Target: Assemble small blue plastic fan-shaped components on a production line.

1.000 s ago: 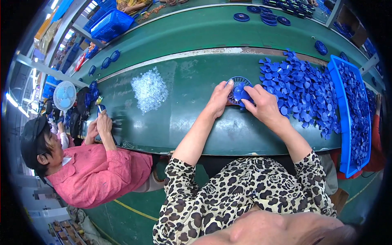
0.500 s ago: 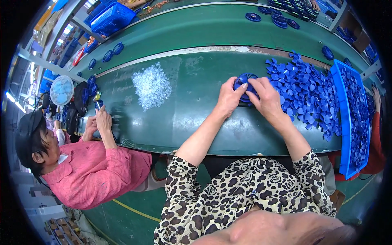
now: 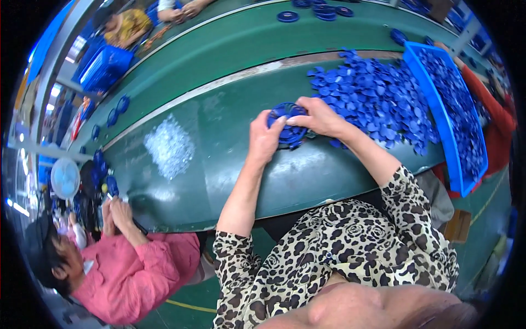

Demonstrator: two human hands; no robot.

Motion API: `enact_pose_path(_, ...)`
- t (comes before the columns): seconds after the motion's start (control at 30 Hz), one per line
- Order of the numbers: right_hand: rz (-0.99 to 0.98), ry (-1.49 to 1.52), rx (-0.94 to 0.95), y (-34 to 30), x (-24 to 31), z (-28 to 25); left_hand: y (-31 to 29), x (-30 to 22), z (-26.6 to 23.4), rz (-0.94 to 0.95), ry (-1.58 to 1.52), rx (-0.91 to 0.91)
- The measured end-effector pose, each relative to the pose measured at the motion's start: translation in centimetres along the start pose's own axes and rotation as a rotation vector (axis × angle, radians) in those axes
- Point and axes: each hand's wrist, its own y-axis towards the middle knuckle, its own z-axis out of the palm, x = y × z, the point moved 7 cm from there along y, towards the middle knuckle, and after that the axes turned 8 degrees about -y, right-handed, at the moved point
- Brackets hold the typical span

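My left hand (image 3: 264, 136) and my right hand (image 3: 321, 117) grip a round blue plastic grille (image 3: 292, 135) from both sides above the green worktable (image 3: 230, 164). Both thumbs press on its upper face, close together; the other fingers curl round its rim and are partly hidden. Just right of my right hand spreads a heap of small, flat blue plastic pieces (image 3: 378, 101). Farther off to the left lies a pile of small clear plastic bits (image 3: 170, 148).
A blue tray (image 3: 448, 129) full of similar blue pieces stands at the table's right end. Beyond the table runs a green conveyor belt (image 3: 219, 66) carrying several blue grilles (image 3: 288, 17). A person in pink (image 3: 148, 268) works close by on the left; a red sleeve (image 3: 487, 98) shows behind the tray.
The view has turned, so the table and piles appear shifted leftward. My hands still hold the grille; my thumbs have come together on its face, and more of it shows.
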Motion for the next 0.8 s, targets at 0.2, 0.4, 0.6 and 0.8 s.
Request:
enact_pose_path(0.2,0.016,-0.03,-0.006,1.1,-0.8,0.9,0.9,1.3,-0.8,-0.128,-0.164,-0.041)
enact_pose_path(0.4,0.344,0.584,-0.138,8.6,-6.8,-3.1,0.9,-0.3,-3.3,0.082,-0.096,-0.273)
enact_pose_path(0.6,0.401,-0.657,-0.37,9.8,-12.1,-12.2,0.1,0.2,-0.9,0.128,0.23,-0.165)
enact_pose_path(0.8,0.547,-0.776,-0.156,8.7,-17.2,-15.0,0.4,0.3,-0.1,0.203,0.314,-0.093)
